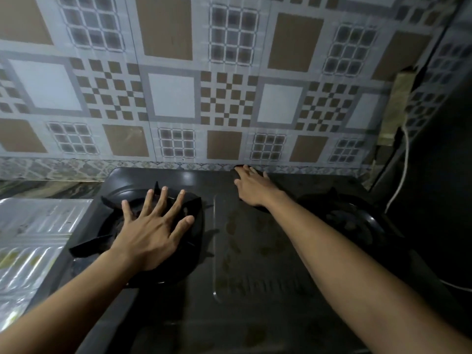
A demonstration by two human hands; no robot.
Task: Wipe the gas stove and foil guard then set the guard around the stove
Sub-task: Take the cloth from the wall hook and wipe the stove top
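left hand (150, 233): lay flat, fingers spread, grasping nothing, pressed on the pan support (132, 226) of the left burner.
right hand (251, 186): reached to the back edge of the gas stove (255, 251); a dark sliver showed under the fingertips, possibly a cloth, but i could not tell whether it gripped anything.
stove surface: brownish spots remained across the middle panel, so wiping was judged unfinished.
foil guard (33, 241): lay flat on the tabletop just left of the stove, not yet set around it.
risk, pan support: it looked loose-seated; leaning weight could tip or shift it off the burner.
risk, stove: a hard push at the rear could slide the whole unit toward the tiled wall (178, 98).
risk, cable: white cable (403, 175) hung near the right burner; a wide sweep could snag it.
risk, foil: thin sheet would crease or tear if rubbed hard.
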